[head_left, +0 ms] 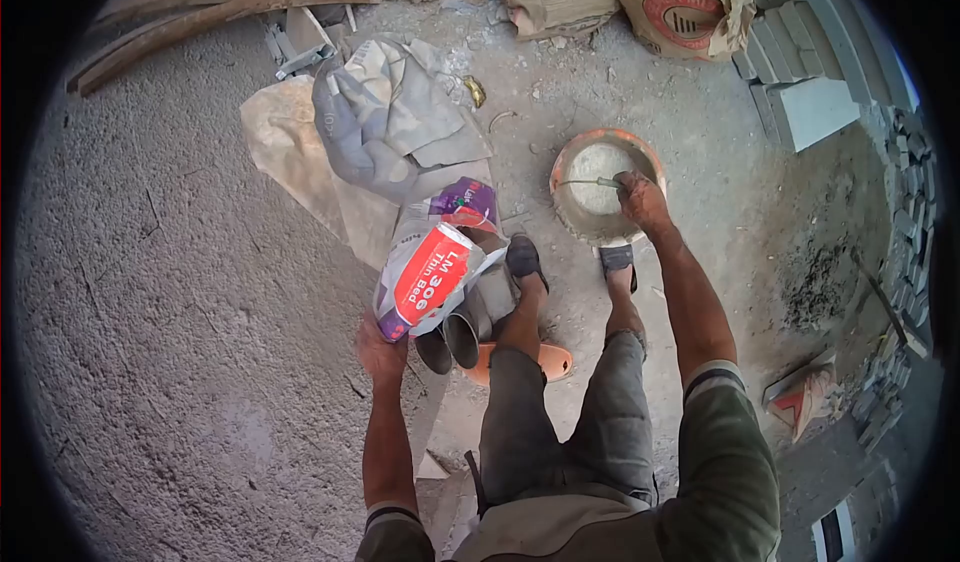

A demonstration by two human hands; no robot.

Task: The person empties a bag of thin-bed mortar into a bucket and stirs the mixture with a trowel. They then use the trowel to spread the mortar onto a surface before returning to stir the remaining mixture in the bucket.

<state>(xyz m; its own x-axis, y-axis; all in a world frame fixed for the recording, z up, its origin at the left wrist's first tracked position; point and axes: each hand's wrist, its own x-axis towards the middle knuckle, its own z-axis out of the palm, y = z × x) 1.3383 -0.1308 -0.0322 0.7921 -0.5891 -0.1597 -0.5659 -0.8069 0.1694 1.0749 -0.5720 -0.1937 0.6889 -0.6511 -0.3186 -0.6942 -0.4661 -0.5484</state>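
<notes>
My left hand (382, 350) is closed around the lower end of a printed mortar bag (432, 280), marked LM 306 Thin Bed in red, white and purple. The bag leans tilted, its torn upper end turned toward my feet. My right hand (641, 202) is closed on the handle of a thin, trowel-like tool (590, 182), seen nearly edge-on. That tool reaches across a round orange tub (563, 152), whose rim is smeared with grey mortar. Greyish wet mix (597, 198) lies inside the tub.
Crumpled empty sacks (400, 102) lie beyond the bag. A pair of dark boots (460, 340) and an orange basin (555, 362) are by my left leg. Wooden boards (190, 7) lie at the far left. Paper sacks (680, 7) and stacked blocks (795, 42) line the back right.
</notes>
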